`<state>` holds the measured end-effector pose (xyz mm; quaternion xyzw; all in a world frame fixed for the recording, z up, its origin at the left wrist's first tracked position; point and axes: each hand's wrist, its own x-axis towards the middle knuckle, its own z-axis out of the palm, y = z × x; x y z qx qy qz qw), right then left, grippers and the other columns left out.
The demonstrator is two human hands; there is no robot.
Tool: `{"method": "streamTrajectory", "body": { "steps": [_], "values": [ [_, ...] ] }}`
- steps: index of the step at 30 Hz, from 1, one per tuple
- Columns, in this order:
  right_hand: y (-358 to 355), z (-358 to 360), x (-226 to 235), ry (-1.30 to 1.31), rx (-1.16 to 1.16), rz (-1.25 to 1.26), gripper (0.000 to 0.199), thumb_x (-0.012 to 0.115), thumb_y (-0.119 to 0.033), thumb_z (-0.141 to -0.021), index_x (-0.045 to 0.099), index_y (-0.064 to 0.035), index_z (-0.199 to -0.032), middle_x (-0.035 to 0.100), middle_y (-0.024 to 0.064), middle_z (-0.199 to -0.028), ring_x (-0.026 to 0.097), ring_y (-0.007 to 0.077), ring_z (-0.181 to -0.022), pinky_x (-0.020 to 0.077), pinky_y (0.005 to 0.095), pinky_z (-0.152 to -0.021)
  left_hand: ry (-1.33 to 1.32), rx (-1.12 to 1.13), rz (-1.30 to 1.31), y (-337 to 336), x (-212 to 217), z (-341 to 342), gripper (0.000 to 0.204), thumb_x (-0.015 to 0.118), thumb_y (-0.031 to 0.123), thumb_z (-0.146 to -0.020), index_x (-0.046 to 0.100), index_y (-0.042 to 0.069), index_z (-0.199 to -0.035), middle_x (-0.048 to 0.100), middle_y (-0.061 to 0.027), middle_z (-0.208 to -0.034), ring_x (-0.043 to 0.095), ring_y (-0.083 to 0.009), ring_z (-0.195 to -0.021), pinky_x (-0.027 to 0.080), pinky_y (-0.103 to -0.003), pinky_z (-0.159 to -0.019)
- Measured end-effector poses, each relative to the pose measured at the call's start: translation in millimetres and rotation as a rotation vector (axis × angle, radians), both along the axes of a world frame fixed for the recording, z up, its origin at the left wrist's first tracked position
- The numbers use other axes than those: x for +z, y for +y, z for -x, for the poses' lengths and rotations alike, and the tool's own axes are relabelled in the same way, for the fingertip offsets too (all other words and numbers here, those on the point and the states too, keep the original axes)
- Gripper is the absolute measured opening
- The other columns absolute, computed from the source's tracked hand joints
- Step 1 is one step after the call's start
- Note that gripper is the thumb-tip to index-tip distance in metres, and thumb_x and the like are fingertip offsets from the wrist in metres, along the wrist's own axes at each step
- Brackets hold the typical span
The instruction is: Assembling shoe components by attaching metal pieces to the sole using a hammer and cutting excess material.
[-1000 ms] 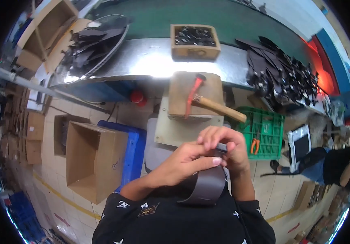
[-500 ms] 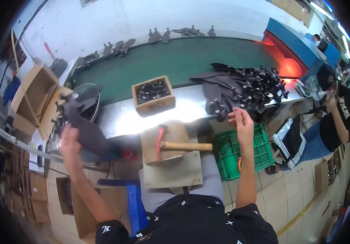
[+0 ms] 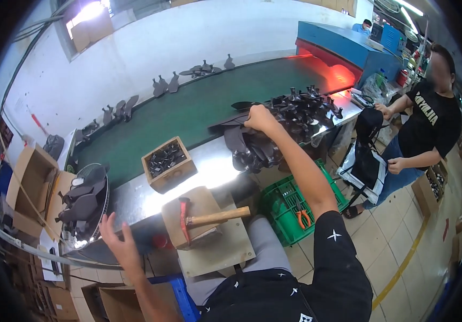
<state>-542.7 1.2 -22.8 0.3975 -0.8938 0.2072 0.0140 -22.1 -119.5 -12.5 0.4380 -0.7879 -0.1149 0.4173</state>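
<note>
My right hand (image 3: 264, 120) reaches far over the bench, its fingers closed on the edge of a dark flat sole-shaped piece at the left of a pile. The pile of dark pieces (image 3: 248, 147) has many small black knobbed ends standing up on its right. My left hand (image 3: 121, 244) is open and holds nothing, fingers spread, just right of a round wire basket (image 3: 106, 201) with similar dark pieces (image 3: 83, 208) in it. A hammer (image 3: 217, 216) with a red head and wooden handle lies on a block (image 3: 201, 194) atop a pale board (image 3: 231, 252) over my lap.
A wooden box (image 3: 173, 176) of small black parts stands on the metal bench edge. Behind runs a green conveyor belt (image 3: 188, 110) with dark pieces along its far edge. A green crate (image 3: 279, 206) holds orange-handled pliers (image 3: 302, 217). A co-worker (image 3: 427, 118) stands at right.
My right hand has moved forward onto the pile and closed. The left hand has drawn back from the basket, where the dark piece beside it now lies. My view has turned right.
</note>
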Motion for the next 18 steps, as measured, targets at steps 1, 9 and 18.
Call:
{"method": "streamTrajectory", "body": {
  "steps": [1, 9, 18],
  "values": [
    [-0.1, 2.3, -4.4, -0.001, -0.008, 0.005, 0.036, 0.078, -0.024, -0.069, 0.071, 0.0029, -0.091, 0.068, 0.0258, -0.098, 0.068, 0.0397, -0.094, 0.0560, 0.0471, -0.082, -0.049, -0.032, 0.084, 7.8, 2.9, 12.0, 0.039, 0.061, 0.011, -0.089, 0.058, 0.006, -0.127, 0.042, -0.0166, -0.147, 0.027, -0.0370, -0.143, 0.020, -0.048, -0.117],
    [17.7, -15.7, 46.8, -0.058, -0.189, 0.147, 0.036, 0.074, -0.033, -0.068, 0.075, -0.0025, -0.086, 0.072, 0.0198, -0.087, 0.070, 0.0352, -0.085, 0.0562, 0.0416, -0.079, -0.273, -0.453, 0.202, 57.8, 17.2, 91.5, 0.042, 0.065, 0.008, -0.085, 0.066, 0.021, -0.124, 0.033, -0.0164, -0.154, 0.021, -0.0423, -0.145, 0.017, -0.056, -0.114],
    [35.8, -172.9, 174.2, -1.122, 0.524, 0.746, 0.024, 0.070, -0.030, -0.089, 0.062, -0.0066, -0.086, 0.052, -0.0041, -0.062, 0.034, 0.0007, -0.044, 0.0256, 0.0198, -0.037, 0.059, -0.600, 0.184, 74.3, 38.1, 140.2, 0.112, 0.081, 0.030, -0.076, 0.005, -0.005, -0.151, 0.015, -0.0261, -0.156, 0.018, -0.0425, -0.144, 0.015, -0.049, -0.118]
  ]
}}
